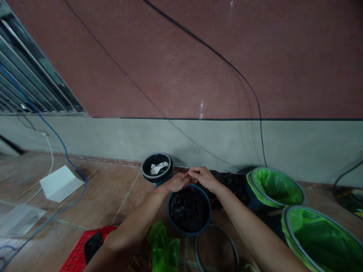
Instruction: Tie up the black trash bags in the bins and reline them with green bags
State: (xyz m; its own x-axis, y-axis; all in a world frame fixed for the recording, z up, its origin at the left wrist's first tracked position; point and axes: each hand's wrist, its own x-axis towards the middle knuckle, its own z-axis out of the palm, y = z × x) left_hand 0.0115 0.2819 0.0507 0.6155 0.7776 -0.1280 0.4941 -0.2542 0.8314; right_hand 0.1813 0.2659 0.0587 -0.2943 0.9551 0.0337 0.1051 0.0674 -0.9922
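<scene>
The left hand (pixel 176 182) and right hand (pixel 202 178) are together, fingertips closely pinching a thin red cord (pixel 187 175) directly above the black-lined blue bin (pixel 189 235) on the tiled floor (pixel 113 185).

black liner (pixel 188 210) | blue bucket (pixel 210 211) | green liner (pixel 276 187) | red lattice crate (pixel 76 257)

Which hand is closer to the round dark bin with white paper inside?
Left. The left hand is just right of the round dark bin; the right hand is farther right, past the left hand.
</scene>
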